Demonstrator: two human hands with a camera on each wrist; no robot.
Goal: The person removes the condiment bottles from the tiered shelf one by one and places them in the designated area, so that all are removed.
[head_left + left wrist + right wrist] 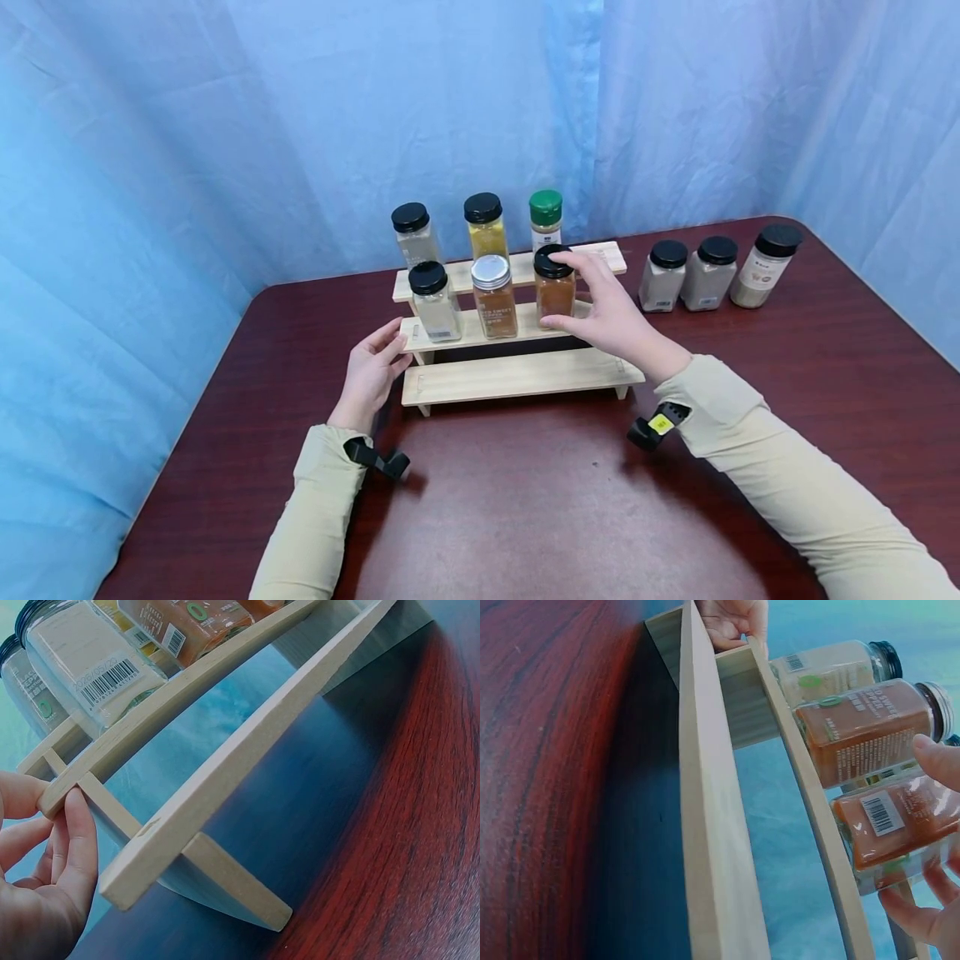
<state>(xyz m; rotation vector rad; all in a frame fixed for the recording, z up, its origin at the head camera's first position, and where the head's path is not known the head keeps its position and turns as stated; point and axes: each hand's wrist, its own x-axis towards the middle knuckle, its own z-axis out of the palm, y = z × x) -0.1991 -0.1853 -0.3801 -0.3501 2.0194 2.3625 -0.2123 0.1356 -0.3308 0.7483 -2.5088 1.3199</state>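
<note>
A three-step wooden spice rack (517, 377) stands on the table. At its left end my left hand (369, 371) pinches the tip of the middle board between thumb and fingers, as the left wrist view shows. My right hand (611, 317) grips a black-capped spice jar (555, 296) of orange-brown powder at the right of the middle step; its fingers and thumb curve round the glass in the right wrist view. Beside that jar sit a silver-lidded jar (497, 310) of reddish-brown powder and a black-capped jar (438, 312) of pale powder.
On the top step are a black-capped grey jar (417, 244), a yellow jar (489, 237) and a green-capped bottle (546, 218). Three more jars, among them a white-labelled one (761, 271), stand right of the rack. Blue curtains (337, 125) hang behind the dark red table (517, 500).
</note>
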